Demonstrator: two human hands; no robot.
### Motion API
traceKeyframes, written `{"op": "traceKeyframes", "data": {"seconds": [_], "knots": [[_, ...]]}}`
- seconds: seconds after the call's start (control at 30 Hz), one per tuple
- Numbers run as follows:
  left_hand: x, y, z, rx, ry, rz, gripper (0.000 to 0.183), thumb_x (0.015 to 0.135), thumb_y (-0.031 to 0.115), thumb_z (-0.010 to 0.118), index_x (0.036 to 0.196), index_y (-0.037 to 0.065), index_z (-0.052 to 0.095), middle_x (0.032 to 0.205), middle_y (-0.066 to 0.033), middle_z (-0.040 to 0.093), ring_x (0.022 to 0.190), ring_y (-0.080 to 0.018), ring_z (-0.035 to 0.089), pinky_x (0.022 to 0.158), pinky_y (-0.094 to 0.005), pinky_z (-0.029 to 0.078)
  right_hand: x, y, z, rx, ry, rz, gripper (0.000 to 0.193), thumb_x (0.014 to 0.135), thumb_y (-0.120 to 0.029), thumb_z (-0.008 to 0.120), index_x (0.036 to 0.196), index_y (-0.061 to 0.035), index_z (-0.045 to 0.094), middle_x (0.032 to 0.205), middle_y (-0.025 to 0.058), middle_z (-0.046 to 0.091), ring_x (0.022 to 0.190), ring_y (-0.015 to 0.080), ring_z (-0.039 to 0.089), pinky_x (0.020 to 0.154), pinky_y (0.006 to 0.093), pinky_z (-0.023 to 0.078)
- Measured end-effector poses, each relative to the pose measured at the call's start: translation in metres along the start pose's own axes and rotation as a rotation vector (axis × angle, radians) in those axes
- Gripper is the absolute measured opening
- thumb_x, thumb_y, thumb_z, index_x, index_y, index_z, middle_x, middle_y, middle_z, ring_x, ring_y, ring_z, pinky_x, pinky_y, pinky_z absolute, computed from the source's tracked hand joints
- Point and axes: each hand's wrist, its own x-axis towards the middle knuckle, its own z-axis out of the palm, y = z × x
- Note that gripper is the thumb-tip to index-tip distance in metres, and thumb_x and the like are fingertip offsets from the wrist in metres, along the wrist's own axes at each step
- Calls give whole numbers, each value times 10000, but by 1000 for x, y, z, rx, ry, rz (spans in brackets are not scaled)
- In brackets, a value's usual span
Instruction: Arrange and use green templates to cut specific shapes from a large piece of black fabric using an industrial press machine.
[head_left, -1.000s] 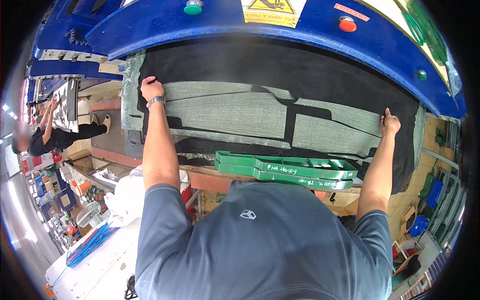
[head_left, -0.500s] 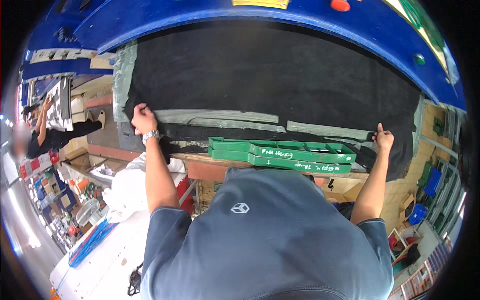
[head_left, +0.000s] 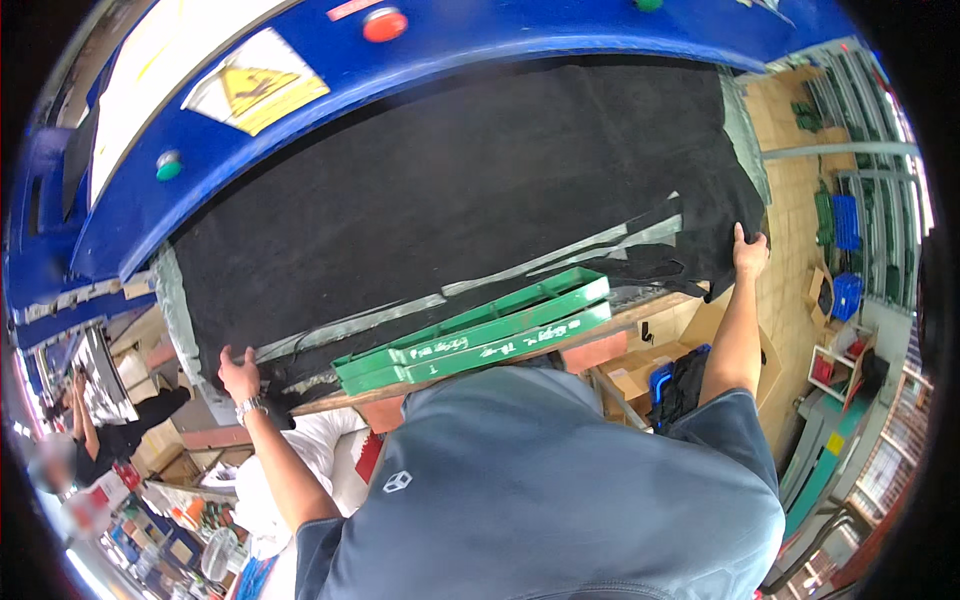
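Note:
A wide black sheet of material (head_left: pixel 480 170), cloth or leather, lies over the bed of a blue machine. Strips are cut out along its near side, where a pale green surface (head_left: pixel 360 322) shows through. At the sheet's near left corner, my left hand (head_left: pixel 240 378) grips its edge, the fingertips partly lost against the black. My right hand (head_left: pixel 750 254) is closed on the right edge, thumb on top. Between my arms, in front of me, two long green cutting dies (head_left: pixel 480 335) with white handwriting lie against each other on the near ledge.
The blue machine beam (head_left: pixel 520 35) spans the far side, with a red button (head_left: pixel 384 25), a green button (head_left: pixel 168 166) and a yellow warning label (head_left: pixel 255 85). Cardboard boxes (head_left: pixel 640 368) stand below the ledge. Another person (head_left: pixel 95 440) works at far left. Blue crates (head_left: pixel 846 222) stand right.
My view has turned toward the right, so the sheet and dies now appear slanted. Both hands stay at the sheet's edges, and its right end now looks bunched near my right hand.

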Motion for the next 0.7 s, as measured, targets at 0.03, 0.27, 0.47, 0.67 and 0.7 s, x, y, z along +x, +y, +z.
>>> {"op": "traceKeyframes", "data": {"seconds": [0.03,0.27,0.47,0.67,0.7], "knots": [[-9,13,-5,6,6,12,595,887,298,823,1390,53,619,1342,-255,639,1264,-403,609,1085,-481,479,13,16,5,-20,-92,82,985,798,-664,815,1480,-10,537,1433,261,607,1338,375,587,1152,462,445],[-32,106,0,-48,-46,452,490,933,267,787,1359,70,650,1399,-242,605,1330,-405,553,1128,-476,444,48,66,36,176,-246,182,997,745,-713,839,1404,7,633,1356,221,681,1289,320,640,1085,419,494],[-24,137,27,6,-64,408,539,926,293,793,1385,81,606,1386,-249,589,1293,-429,560,1115,-496,450,35,145,22,357,-279,-105,466,922,-372,803,1019,79,740,884,244,757,817,314,744,760,436,551],[-32,133,29,9,9,438,550,941,332,788,1416,136,593,1395,-233,559,1298,-415,551,1117,-475,446,-14,203,-29,246,-700,454,406,939,-362,824,1078,2,709,661,38,577,408,160,419,419,373,399],[-28,140,41,-25,-17,449,549,949,325,781,1427,132,590,1405,-228,557,1310,-409,546,1125,-475,441,8,240,-38,130,-912,586,394,926,-346,830,1094,-9,716,709,77,632,462,226,514,470,404,460]]}}
